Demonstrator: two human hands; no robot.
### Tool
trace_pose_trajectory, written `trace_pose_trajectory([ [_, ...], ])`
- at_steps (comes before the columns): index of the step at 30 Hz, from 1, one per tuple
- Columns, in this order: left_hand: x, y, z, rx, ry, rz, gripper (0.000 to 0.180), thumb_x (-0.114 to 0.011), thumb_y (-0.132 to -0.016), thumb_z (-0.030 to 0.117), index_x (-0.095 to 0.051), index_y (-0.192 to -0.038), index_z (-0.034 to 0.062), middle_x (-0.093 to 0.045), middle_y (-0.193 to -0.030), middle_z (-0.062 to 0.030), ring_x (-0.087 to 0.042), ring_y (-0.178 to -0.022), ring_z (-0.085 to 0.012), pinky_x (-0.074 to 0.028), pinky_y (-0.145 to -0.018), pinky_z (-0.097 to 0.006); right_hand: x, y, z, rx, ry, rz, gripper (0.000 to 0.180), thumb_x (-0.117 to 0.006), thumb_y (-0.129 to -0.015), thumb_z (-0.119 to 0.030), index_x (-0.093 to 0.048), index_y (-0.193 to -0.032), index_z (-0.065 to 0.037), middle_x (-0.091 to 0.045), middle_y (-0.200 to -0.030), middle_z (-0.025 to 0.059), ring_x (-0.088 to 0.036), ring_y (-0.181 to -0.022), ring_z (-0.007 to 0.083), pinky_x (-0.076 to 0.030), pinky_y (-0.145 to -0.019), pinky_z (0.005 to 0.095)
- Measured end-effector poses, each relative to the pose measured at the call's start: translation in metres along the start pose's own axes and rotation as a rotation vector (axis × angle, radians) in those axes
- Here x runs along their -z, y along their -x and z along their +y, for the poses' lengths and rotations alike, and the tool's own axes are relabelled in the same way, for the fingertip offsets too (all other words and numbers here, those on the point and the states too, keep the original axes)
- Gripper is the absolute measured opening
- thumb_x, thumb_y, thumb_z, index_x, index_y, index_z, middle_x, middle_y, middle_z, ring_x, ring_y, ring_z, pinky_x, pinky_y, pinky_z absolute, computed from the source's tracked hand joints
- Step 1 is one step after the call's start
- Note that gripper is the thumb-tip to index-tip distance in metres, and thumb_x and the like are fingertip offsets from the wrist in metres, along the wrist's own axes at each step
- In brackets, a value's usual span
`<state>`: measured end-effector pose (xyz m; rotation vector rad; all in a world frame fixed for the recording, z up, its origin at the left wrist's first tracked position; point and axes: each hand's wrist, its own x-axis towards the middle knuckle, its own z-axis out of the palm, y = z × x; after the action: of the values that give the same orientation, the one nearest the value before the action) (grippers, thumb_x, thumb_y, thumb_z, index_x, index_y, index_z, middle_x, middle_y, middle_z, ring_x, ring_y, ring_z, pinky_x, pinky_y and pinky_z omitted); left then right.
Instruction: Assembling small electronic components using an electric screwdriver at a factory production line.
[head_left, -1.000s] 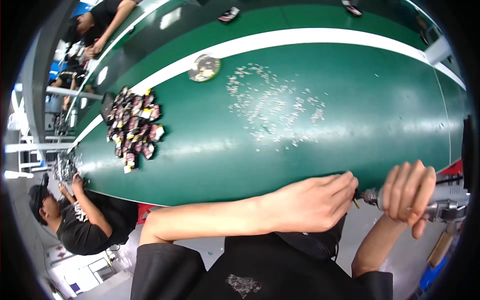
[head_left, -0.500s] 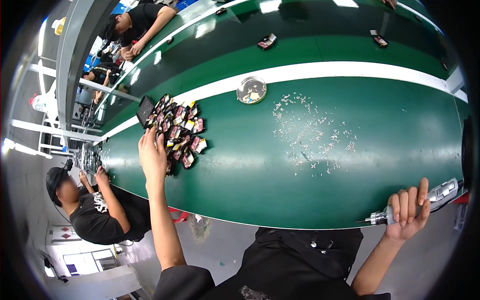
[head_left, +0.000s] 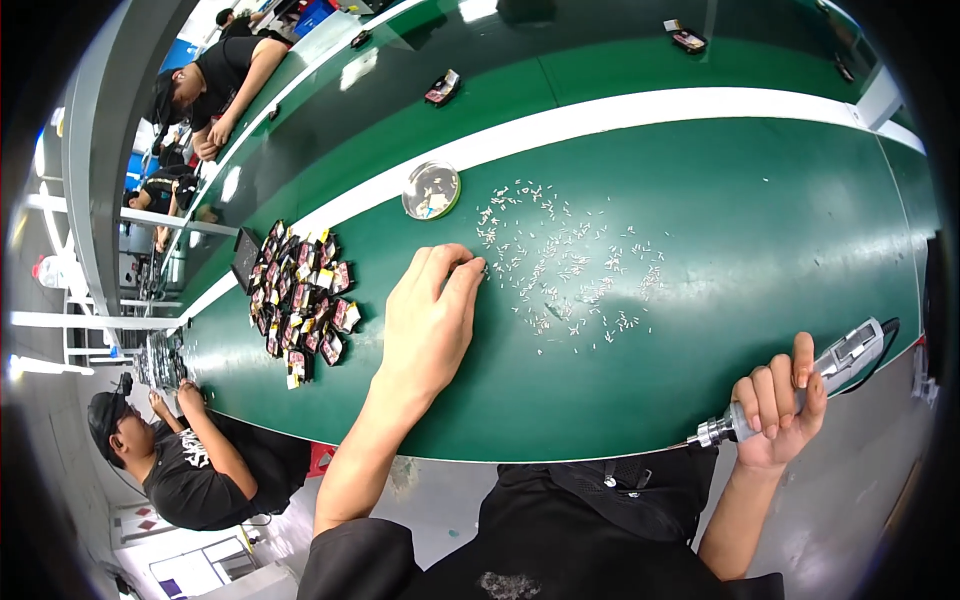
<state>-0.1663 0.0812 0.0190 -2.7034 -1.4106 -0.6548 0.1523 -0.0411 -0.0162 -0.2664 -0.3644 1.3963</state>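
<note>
My left hand (head_left: 428,325) is over the green worktop, thumb and fingers pinched together at the left edge of a scatter of tiny white slivers (head_left: 575,265). Whatever is between its fingertips is too small to make out. In my right hand (head_left: 780,410), at the front edge, I grip a grey electric screwdriver (head_left: 728,430), its bit pointing left. To the left of my left hand lies a pile of small black-cased parts (head_left: 300,290) with pink and yellow faces. A round clear dish (head_left: 431,190) with pale bits in it stands beyond the hand.
A black tray (head_left: 246,258) leans behind the pile. Past the white rail (head_left: 560,120) runs a dark green belt carrying a few black parts (head_left: 442,88). One person (head_left: 205,460) works at the left end of the bench, another (head_left: 220,85) across the belt.
My left hand has left the pile of black parts and moved right to the white slivers, its fingers now pinched. The right hand still grips the screwdriver. The whole view has shifted somewhat.
</note>
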Motion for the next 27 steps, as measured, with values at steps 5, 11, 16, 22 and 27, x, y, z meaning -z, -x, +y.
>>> trace_pose_trajectory([
  [5,-0.002,-0.004,-0.003,-0.151,-0.146,-0.028,0.022,-0.069,-0.072,-0.007,-0.060,-0.092,-0.0009,-0.060,-0.092,-0.0091,-0.060,-0.078,-0.0256,-0.051,-0.065,-0.035,0.003,0.000,0.000,-0.014,-0.027,-0.033,0.018,-0.052,-0.097,-0.021,-0.040,-0.090,-0.010,-0.041,-0.053,-0.0017,-0.041,-0.041,0.0099,-0.039,-0.046,0.0270],
  [11,-0.003,-0.006,-0.006,-0.182,-0.132,-0.056,0.023,-0.065,-0.068,-0.003,-0.061,-0.091,-0.0027,-0.058,-0.093,-0.0093,-0.058,-0.082,-0.0246,-0.051,-0.068,-0.034,0.004,0.001,0.000,-0.012,-0.036,-0.035,0.018,-0.053,-0.096,-0.022,-0.040,-0.090,-0.011,-0.041,-0.052,-0.0019,-0.041,-0.041,0.0098,-0.039,-0.046,0.0267],
  [16,-0.003,-0.007,-0.005,-0.182,-0.167,-0.058,0.022,-0.065,-0.070,-0.003,-0.061,-0.092,-0.0026,-0.058,-0.092,-0.0090,-0.058,-0.081,-0.0247,-0.051,-0.067,-0.035,0.002,0.000,0.000,-0.006,-0.034,-0.027,0.020,-0.054,-0.096,-0.023,-0.039,-0.089,-0.011,-0.041,-0.052,-0.0019,-0.041,-0.041,0.0095,-0.040,-0.046,0.0265],
  [22,-0.005,-0.012,-0.012,-0.125,-0.033,0.045,0.016,-0.064,-0.077,-0.006,-0.056,-0.090,-0.0011,-0.057,-0.088,-0.0132,-0.058,-0.078,-0.0291,-0.049,-0.067,-0.038,0.002,0.002,-0.002,-0.001,-0.038,-0.009,0.020,-0.053,-0.097,-0.023,-0.040,-0.088,-0.011,-0.040,-0.052,-0.0021,-0.041,-0.041,0.0094,-0.039,-0.046,0.0266],
  [27,-0.002,0.010,0.004,0.154,0.188,0.111,0.005,-0.044,-0.090,-0.006,-0.046,-0.090,-0.0013,-0.052,-0.083,-0.0137,-0.052,-0.070,-0.0238,-0.044,-0.065,-0.033,0.000,0.002,-0.001,0.001,-0.047,0.006,0.019,-0.052,-0.097,-0.022,-0.041,-0.087,-0.010,-0.040,-0.052,-0.0022,-0.040,-0.042,0.0096,-0.039,-0.046,0.0272],
])
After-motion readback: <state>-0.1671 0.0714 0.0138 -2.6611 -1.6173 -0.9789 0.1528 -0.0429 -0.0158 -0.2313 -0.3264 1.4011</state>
